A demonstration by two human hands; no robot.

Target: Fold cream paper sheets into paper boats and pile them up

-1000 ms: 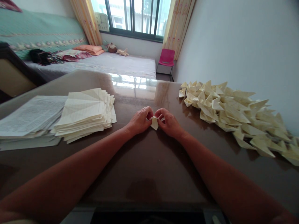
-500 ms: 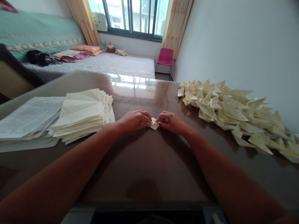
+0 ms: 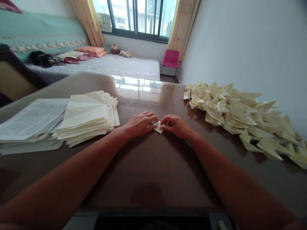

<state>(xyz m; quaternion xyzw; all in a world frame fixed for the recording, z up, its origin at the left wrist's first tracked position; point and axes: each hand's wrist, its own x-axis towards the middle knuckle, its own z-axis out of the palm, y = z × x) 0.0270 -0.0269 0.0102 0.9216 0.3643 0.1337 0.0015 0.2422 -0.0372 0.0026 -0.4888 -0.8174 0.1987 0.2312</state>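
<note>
A small folded piece of cream paper point(image 3: 158, 128) lies on the brown glossy table point(image 3: 153, 166) between my hands, its pointed lower corner toward me. My left hand point(image 3: 144, 123) pinches its left side between thumb and fingers. From the right, my right hand point(image 3: 176, 125) has its curled fingertips and thumb on the other side of the paper. The fingers cover much of the paper, so its folds are partly hidden.
At left lie a stack of creased cream sheets point(image 3: 87, 111) and a pile of printed sheets point(image 3: 33, 119). A heap of folded paper boats point(image 3: 232, 108) spreads along the right side by the wall. Beyond the table stand a bed point(image 3: 134, 65) and a pink chair point(image 3: 171, 58).
My fingertips have shifted inward on the folded paper, and its side points no longer stick out as before. The view has moved slightly. The stacks and the heap are unchanged.
</note>
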